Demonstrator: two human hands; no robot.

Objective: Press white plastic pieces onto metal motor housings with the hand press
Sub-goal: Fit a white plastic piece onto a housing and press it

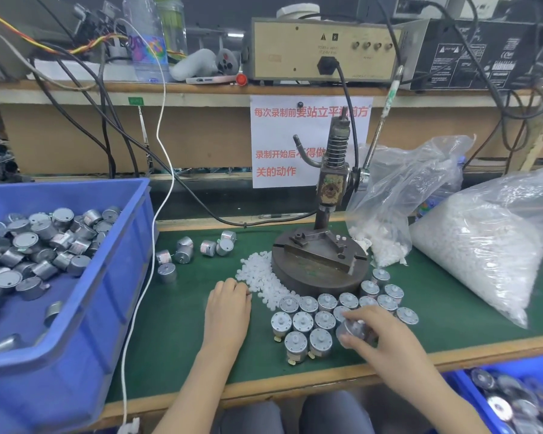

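Right hand (386, 336): grip closed around one motor housing (351, 329), beside the standing housings (314, 321) on the green tabletop (176, 339). Left hand (229, 305): fingers curled at the white plastic pieces (264, 277) by the hand press (320, 264); its grip cannot be made out.

The hand press (329, 189) stands behind motors (325, 319), bin (101, 292) left, bag (386, 195) seemingly touching right.

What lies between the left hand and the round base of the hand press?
In the head view, a pile of white plastic pieces lies between the left hand and the press base.
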